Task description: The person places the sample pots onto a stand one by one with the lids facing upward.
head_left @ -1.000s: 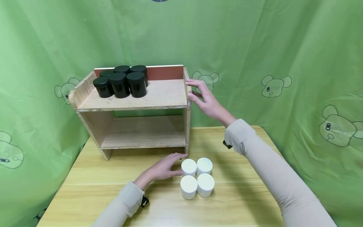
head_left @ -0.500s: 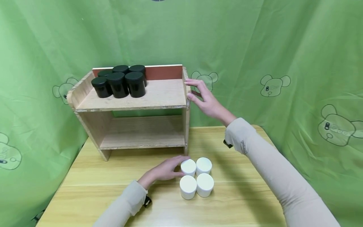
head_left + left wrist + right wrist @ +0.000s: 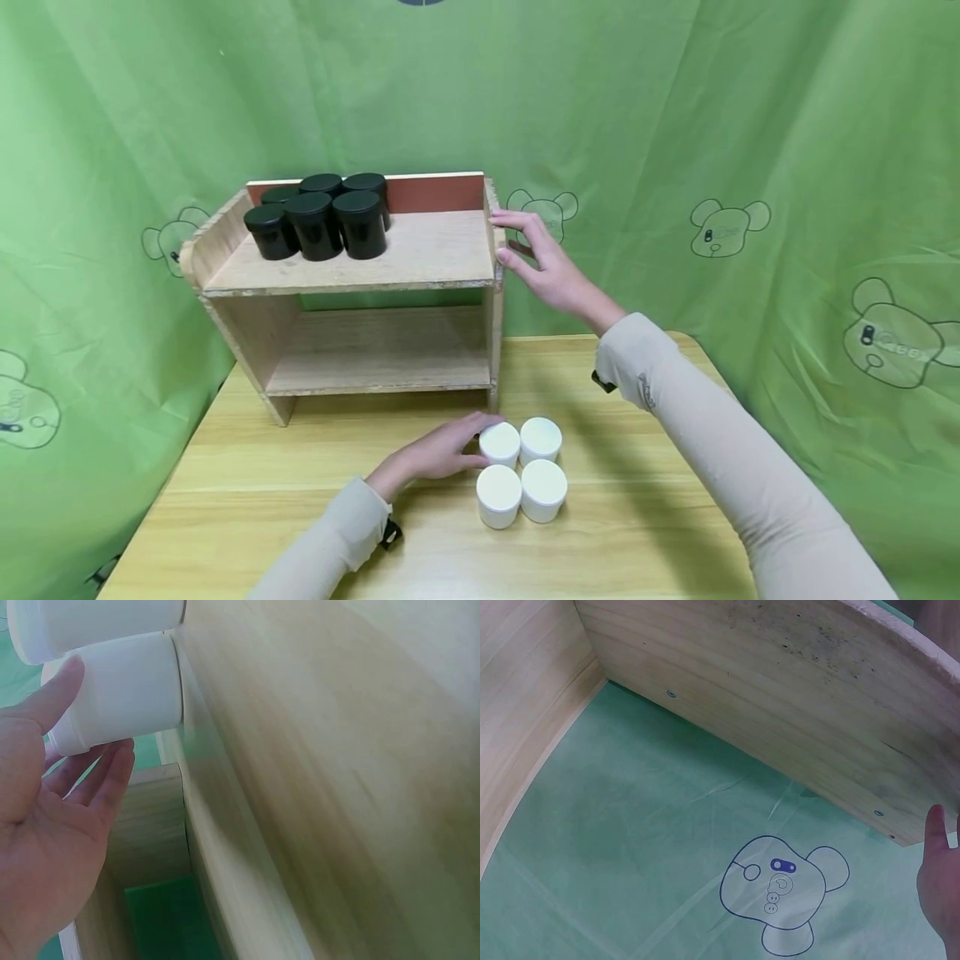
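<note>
Wooden shelf unit [image 3: 442,242], 2-tier, stands twd table's back edge, L of ctr; its R front foot is just behind the L hand [image 3: 438,450]. Six black lidded jars [image 3: 362,225] sit upright at L end of its top tier, close tog. in 2 rows. R hand [image 3: 551,271] is up at the unit's R side panel, fingers spread, tips touching its edge. L hand pinches the back-L white jar [image 3: 500,442] btwn thumb & fingers. Three other white jars [image 3: 543,490] crowd it, one just in front, one just to R, one diag., so all 4 make a tight square. Pinched jar = plain white, round, straight-sided w/ flat lid & slightly wider lid rim; upright on table, R of ctr, well in from table's R edge. Table [image 3: 225,500] = lt. yellowish wood grain, rounded back-R corner. Unit's pale wood has rough, chipped front edges, reddish-brown back strip up top. Green curtain [image 3: 637,125] w/ outlined bear-type heads hangs behind & at both sides, creased. Sleeves [image 3: 322,542] lt. grey-beige, dark strap at each wrist.
</note>
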Demonstrator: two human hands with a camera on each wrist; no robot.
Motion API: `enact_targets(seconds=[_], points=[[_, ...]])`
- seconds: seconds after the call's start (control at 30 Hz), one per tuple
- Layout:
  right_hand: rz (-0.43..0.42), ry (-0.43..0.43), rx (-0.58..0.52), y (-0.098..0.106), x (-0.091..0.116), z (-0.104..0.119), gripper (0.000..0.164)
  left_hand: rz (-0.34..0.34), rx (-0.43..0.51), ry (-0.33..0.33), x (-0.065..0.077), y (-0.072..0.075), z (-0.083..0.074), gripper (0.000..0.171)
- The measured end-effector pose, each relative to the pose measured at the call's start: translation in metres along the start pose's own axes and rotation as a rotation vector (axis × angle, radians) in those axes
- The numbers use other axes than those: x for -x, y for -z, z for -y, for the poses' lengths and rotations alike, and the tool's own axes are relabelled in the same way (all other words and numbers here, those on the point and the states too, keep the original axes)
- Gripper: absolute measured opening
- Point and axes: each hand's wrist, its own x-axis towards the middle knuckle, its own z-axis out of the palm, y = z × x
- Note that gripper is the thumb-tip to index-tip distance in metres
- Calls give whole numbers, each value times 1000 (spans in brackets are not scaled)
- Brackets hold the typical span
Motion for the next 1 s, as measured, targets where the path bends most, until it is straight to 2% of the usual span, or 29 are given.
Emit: enact_targets(seconds=[0.13, 0.4, 0.63, 0.83, 1.0], points=[[0, -6, -5, -1, 0, 5, 47, 3, 4, 1, 0, 1, 0, 69], [7, -8, -10, 1, 5, 37, 45, -9, 19, 4, -1, 6, -4, 71], [-7, 1, 5, -1, 1, 7, 47, -36, 13, -21, 2, 14, -8, 71], [-2, 4, -4, 0, 4, 34, 46, -64, 5, -25, 7, 27, -12, 71], [-3, -11, -27, 0, 6, 37, 47, -80, -44, -27, 12, 40, -21, 72]])
